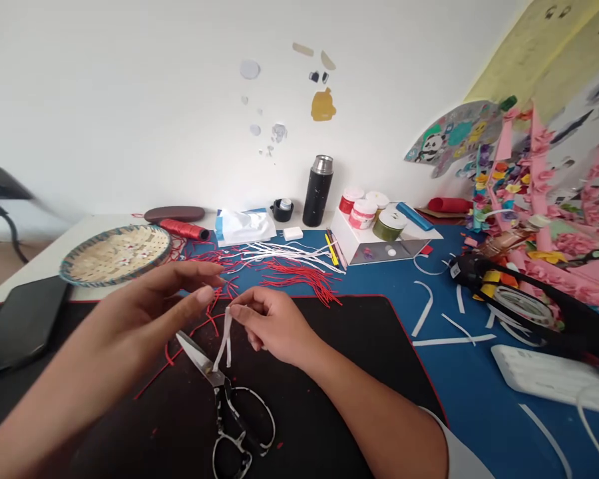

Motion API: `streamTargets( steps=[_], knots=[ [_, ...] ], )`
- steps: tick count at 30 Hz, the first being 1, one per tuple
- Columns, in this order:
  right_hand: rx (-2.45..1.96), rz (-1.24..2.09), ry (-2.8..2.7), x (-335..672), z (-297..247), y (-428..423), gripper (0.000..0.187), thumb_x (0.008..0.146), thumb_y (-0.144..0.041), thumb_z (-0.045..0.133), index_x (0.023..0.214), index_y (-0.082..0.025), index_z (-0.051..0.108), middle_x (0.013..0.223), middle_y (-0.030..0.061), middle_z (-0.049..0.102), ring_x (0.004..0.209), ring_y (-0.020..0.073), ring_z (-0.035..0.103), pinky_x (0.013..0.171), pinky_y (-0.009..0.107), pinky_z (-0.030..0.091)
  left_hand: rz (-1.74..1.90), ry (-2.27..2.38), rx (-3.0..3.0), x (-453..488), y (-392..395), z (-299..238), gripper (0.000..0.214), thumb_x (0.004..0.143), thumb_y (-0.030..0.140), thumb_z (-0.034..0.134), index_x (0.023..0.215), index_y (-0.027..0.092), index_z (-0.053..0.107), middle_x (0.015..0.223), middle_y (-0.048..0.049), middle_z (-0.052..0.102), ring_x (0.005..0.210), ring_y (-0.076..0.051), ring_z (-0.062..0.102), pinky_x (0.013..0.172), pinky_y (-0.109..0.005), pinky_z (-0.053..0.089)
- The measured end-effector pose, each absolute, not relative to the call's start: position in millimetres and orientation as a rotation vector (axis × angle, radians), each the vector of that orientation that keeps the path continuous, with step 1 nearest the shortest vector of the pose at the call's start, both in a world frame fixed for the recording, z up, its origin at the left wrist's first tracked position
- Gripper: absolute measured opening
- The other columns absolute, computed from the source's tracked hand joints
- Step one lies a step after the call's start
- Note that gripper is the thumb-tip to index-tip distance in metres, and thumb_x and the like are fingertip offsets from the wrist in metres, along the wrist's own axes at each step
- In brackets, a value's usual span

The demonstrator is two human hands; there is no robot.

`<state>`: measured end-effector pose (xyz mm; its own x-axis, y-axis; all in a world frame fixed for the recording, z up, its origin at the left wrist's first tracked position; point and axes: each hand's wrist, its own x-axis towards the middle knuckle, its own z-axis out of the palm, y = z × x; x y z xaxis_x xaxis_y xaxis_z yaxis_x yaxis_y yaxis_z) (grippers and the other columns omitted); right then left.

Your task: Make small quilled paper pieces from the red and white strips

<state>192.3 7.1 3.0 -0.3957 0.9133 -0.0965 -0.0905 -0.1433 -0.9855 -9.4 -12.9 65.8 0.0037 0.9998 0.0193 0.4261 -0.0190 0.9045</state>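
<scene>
My right hand [269, 326] pinches the top of a folded white paper strip [224, 340], which hangs down over the black mat [329, 372]. My left hand [164, 293] hovers just left of the strip with its fingers stretched out and its thumb close to the strip's top; it holds nothing that I can see. Black-handled scissors [229, 406] lie on the mat directly under the strip, blades pointing up and left. Behind the hands lie a pile of thin red strips [299, 276] and a pile of white strips [274, 254].
A woven basket [116, 254], a red thread spool [184, 229] and a black phone [22, 322] sit at the left. A black flask [318, 191], paint jars [363, 213] on a white box, tape rolls [522, 306], a white power strip [554, 376] and pink paper crafts [554, 199] fill the back and right.
</scene>
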Motion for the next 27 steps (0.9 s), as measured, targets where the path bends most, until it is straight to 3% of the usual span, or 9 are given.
streamTargets(
  steps=[2,5,9,15,21,27],
  knots=[
    [-0.992,1.65,-1.329,192.3,3.6,7.2,0.014,0.096,-0.033,0.067,0.093,-0.019,0.064,0.05,-0.0099,0.052,0.04,0.0086,0.045,0.047,0.022,0.036,0.949,1.508,1.552,-4.8,1.4,62.7,0.055,0.078,0.067,0.075,0.116,0.027,0.075,0.115,-0.0055,0.078,0.109,-0.03,0.066,0.093,-0.039,0.051],
    [-0.992,1.63,-1.326,192.5,2.4,7.7,0.015,0.096,-0.034,0.065,0.093,-0.019,0.064,0.049,-0.0099,0.051,0.039,0.0085,0.044,0.046,0.022,0.036,0.814,1.442,1.387,-7.4,11.6,44.4,0.057,0.086,0.069,0.068,0.119,0.023,0.073,0.106,-0.0069,0.078,0.097,-0.028,0.067,0.086,-0.037,0.051],
    [-1.002,1.599,-1.307,192.5,-0.9,9.2,0.022,0.094,-0.041,0.067,0.092,-0.019,0.064,0.053,-0.0081,0.054,0.04,0.0085,0.045,0.044,0.022,0.035,0.687,1.208,1.388,-7.3,8.7,27.1,0.053,0.086,0.072,0.066,0.088,0.02,0.076,0.075,-0.0037,0.071,0.071,-0.022,0.061,0.067,-0.031,0.048],
    [-0.99,1.558,-1.285,192.9,-2.9,12.4,0.03,0.09,-0.048,0.069,0.09,-0.018,0.066,0.063,-0.0048,0.06,0.04,0.0065,0.043,0.04,0.021,0.033,0.657,0.969,1.12,5.4,1.6,21.1,0.044,0.088,0.062,0.073,0.095,0.02,0.077,0.089,-0.008,0.077,0.078,-0.022,0.067,0.068,-0.029,0.048],
    [-1.03,1.529,-1.327,194.1,-4.5,13.3,0.033,0.09,-0.051,0.068,0.089,-0.018,0.064,0.049,-0.008,0.052,0.038,0.0082,0.043,0.039,0.021,0.031,0.769,0.989,1.158,12.1,1.9,16.8,0.044,0.084,0.061,0.077,0.078,0.018,0.072,0.076,-0.0033,0.074,0.064,-0.014,0.054,0.06,-0.025,0.041],
    [-1.049,1.53,-1.307,194.3,-7.9,14.6,0.034,0.089,-0.052,0.069,0.092,-0.018,0.065,0.049,-0.0082,0.053,0.039,0.0082,0.043,0.039,0.02,0.031,0.843,1.074,1.244,15.0,2.5,16.3,0.047,0.082,0.065,0.075,0.076,0.02,0.069,0.068,-0.0002,0.071,0.059,-0.015,0.052,0.059,-0.027,0.04]
  ],
)
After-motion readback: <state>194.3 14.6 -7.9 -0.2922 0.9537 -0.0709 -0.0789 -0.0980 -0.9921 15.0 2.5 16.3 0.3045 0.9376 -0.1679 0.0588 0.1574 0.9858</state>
